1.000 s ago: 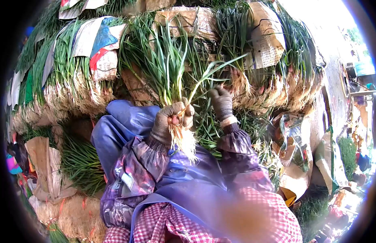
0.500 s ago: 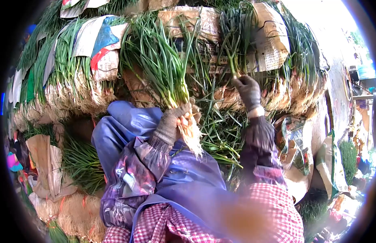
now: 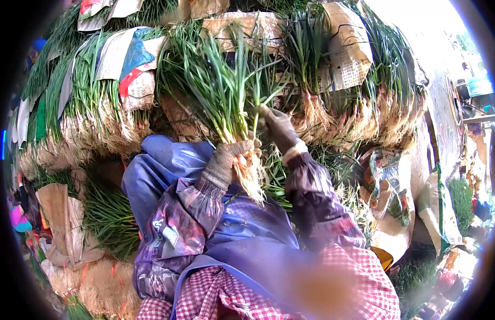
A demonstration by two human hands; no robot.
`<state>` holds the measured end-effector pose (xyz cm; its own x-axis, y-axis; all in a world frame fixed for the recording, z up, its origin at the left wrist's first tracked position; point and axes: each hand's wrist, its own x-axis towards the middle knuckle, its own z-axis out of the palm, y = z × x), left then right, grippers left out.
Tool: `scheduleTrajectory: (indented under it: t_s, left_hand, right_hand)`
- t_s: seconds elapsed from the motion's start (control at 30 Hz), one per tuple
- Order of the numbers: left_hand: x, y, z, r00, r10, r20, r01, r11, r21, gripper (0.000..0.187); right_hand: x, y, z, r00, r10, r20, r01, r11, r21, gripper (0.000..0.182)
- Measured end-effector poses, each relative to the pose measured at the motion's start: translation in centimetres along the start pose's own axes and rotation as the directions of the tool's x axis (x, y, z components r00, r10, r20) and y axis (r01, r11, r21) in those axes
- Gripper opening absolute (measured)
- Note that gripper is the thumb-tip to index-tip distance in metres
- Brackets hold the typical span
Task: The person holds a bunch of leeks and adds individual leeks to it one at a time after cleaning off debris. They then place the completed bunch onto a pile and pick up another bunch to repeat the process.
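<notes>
A bunch of green onions (image 3: 231, 106) stands upright over my lap, its leaves pointing up and its pale roots hanging down. My left hand (image 3: 230, 159), in a grey-brown glove, is closed around the bunch just above the roots. On the right side of the same bunch, my gloved right hand (image 3: 275, 125) pinches a green stalk (image 3: 256, 114) at the bunch's edge. The fingertips of my right hand are partly blurred.
Rows of green onions (image 3: 106, 120) with roots facing me lie ahead, partly under paper sheets (image 3: 347, 45). A blue apron (image 3: 247, 221) covers my lap. More onions (image 3: 110, 218) lie at the left, with a brown sack (image 3: 61, 224) beside them.
My right hand has moved left from the onions at the right to the held bunch. Those onions now lie in the row with roots showing. My left hand keeps its hold.
</notes>
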<state>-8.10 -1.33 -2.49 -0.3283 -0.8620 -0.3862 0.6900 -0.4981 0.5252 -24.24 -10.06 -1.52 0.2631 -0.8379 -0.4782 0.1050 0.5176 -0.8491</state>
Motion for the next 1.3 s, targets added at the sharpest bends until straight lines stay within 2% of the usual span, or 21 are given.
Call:
scheduleTrajectory:
  t_s: [0.13, 0.23, 0.37, 0.4, 0.43, 0.47, 0.53, 0.57, 0.63, 0.67, 0.9, 0.97, 1.0, 1.03, 1.07, 1.1, 1.13, 1.17, 1.2, 1.23, 1.3]
  left_hand:
    - [-1.1, 1.7, 1.7, 0.992, -0.064, 0.107, 0.088, 0.967, -0.238, 0.031]
    - [-1.3, 2.4, 2.4, 0.963, -0.046, 0.266, 0.134, 0.937, -0.323, 0.036]
    - [-1.0, 1.9, 1.6, 0.963, -0.062, 0.262, 0.15, 0.932, -0.33, 0.033]
    - [-1.1, 2.2, 2.0, 0.972, -0.055, 0.229, 0.124, 0.946, -0.299, 0.028]
    - [-0.9, 2.0, 1.7, 0.987, -0.054, 0.15, 0.097, 0.95, -0.297, 0.027]
    - [-0.5, 1.6, 1.1, 0.996, -0.053, 0.071, 0.072, 0.953, -0.295, 0.027]
    - [-0.1, 1.0, 0.0, 0.997, -0.07, -0.014, 0.064, 0.959, -0.278, 0.025]
    - [0.2, 0.7, -0.4, 0.995, -0.068, -0.077, 0.047, 0.97, -0.239, 0.025]
    - [0.3, 0.1, -0.2, 0.977, -0.057, -0.206, 0.023, 0.986, -0.163, 0.025]
    - [0.1, 0.3, -0.3, 0.986, -0.076, -0.145, 0.05, 0.983, -0.176, 0.025]
    - [0.5, 0.3, -0.3, 0.999, 0.017, -0.042, -0.026, 0.976, -0.218, 0.025]
    - [-1.7, 1.7, 0.9, 0.989, 0.042, 0.139, -0.009, 0.974, -0.226, 0.026]
    - [-2.6, 2.0, 1.5, 0.981, 0.099, 0.169, -0.063, 0.977, -0.203, 0.026]
    - [-3.1, 2.3, 2.2, 0.968, 0.153, 0.199, -0.116, 0.976, -0.183, 0.026]
    - [-3.3, 2.2, 3.4, 0.978, 0.206, 0.043, -0.195, 0.963, -0.187, 0.029]
    - [-1.7, 1.1, -0.8, 0.975, 0.091, 0.205, -0.055, 0.983, -0.175, 0.03]
    - [-2.0, 1.6, 0.2, 0.987, 0.085, 0.138, -0.058, 0.981, -0.184, 0.032]
    - [-1.8, 2.2, 1.4, 0.993, 0.086, 0.084, -0.069, 0.98, -0.185, 0.033]
    - [-1.4, 2.1, 1.9, 0.989, 0.147, 0.015, -0.141, 0.97, -0.196, 0.033]
    - [-1.3, 1.8, 2.0, 0.992, 0.124, 0.018, -0.118, 0.974, -0.195, 0.033]
    - [-1.0, 1.7, 1.6, 0.996, 0.087, 0.017, -0.083, 0.98, -0.182, 0.033]
  right_hand:
    - [1.2, 1.8, 1.0, 0.924, -0.136, 0.358, -0.066, 0.864, 0.499, 0.043]
    - [0.5, 2.4, 1.6, 0.889, -0.222, 0.4, -0.192, 0.611, 0.768, 0.047]
    - [1.4, 2.7, 2.9, 0.914, -0.212, 0.347, -0.184, 0.545, 0.818, 0.02]
    - [1.8, 2.8, 3.7, 0.98, -0.037, 0.196, -0.121, 0.672, 0.731, 0.017]
    - [2.6, 3.3, 4.0, 0.987, -0.07, -0.142, 0.122, 0.909, 0.4, 0.023]
    - [5.0, 5.7, 2.8, 0.888, -0.313, -0.337, 0.299, 0.95, -0.093, 0.022]
    - [4.1, 6.0, 2.8, 0.611, -0.739, -0.284, 0.24, 0.515, -0.823, 0.022]
    - [3.5, 6.1, 2.7, 0.691, -0.647, -0.321, 0.191, 0.592, -0.783, 0.022]
    - [2.5, 6.2, 2.4, 0.67, -0.673, -0.314, 0.105, 0.505, -0.857, 0.021]
    - [2.2, 6.1, 2.3, 0.725, -0.58, -0.372, 0.067, 0.597, -0.8, 0.024]
    - [7.1, 8.9, 1.5, 0.724, -0.474, -0.5, 0.303, 0.871, -0.387, 0.033]
    - [5.4, 5.8, 0.9, 0.823, -0.024, -0.568, 0.088, 0.992, 0.086, 0.036]
    - [5.2, 6.0, -0.4, 0.788, -0.221, -0.574, 0.049, 0.953, -0.299, 0.038]
    - [4.6, 6.3, -1.3, 0.762, -0.404, -0.507, -0.014, 0.771, -0.636, 0.039]
    - [4.1, 6.8, -2.0, 0.911, -0.322, -0.257, -0.134, 0.358, -0.924, 0.031]
    - [3.0, 7.9, -2.5, 0.991, -0.103, -0.081, -0.076, 0.057, -0.996, 0.028]
    - [2.0, 9.0, -3.1, 0.987, 0.125, 0.101, 0.124, -0.186, -0.975, 0.026]
    - [1.8, 9.8, -4.0, 0.911, 0.316, 0.263, 0.329, -0.174, -0.928, 0.027]
    - [0.9, 8.4, -3.9, 0.875, 0.417, 0.245, 0.38, -0.28, -0.882, 0.028]
    - [-0.9, 2.9, -0.2, 0.935, 0.314, -0.165, -0.107, -0.195, -0.975, 0.029]
    - [-0.1, 2.2, -2.5, 0.962, -0.157, -0.222, -0.168, 0.298, -0.94, 0.037]
